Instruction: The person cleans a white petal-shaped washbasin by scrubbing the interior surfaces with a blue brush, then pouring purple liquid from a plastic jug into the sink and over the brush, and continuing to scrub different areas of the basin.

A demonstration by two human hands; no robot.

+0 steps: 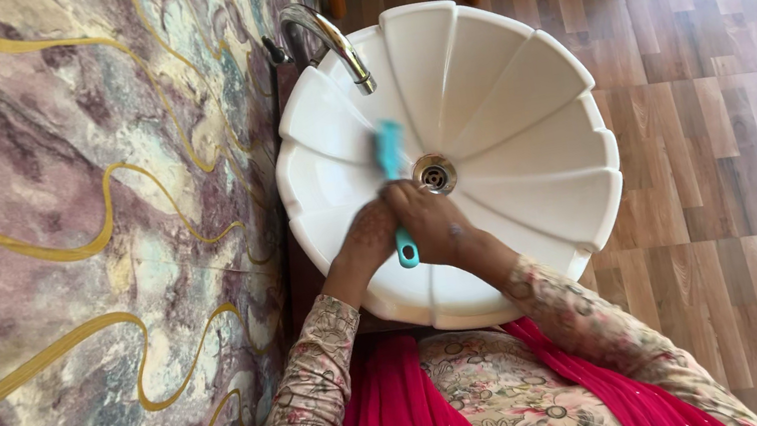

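Both hands meet over the white basin [521, 89], near its front edge, and between them is one teal brush [390, 165]. The right hand [435, 219] is closed around the brush handle; the handle end sticks out below the fingers, toward the person, approx. at the front part of the bowl. The left hand [367, 235] lies just beside the right one, touching it, fingers curled, but I cannot tell if it really grips the handle or only rests against it. The brush head goes out beyond the fingers, toward the back edge of the basin, and it is blurred. It lies on the left inner wall of the bowl, just left of the metal drain [434, 174] and below the spout of the chrome tap [333, 43]. The basin is shaped like a shell w/ wide ribs. Marble-pattern wall [104, 267] is on the left, wood-look floor [741, 135] on the right.
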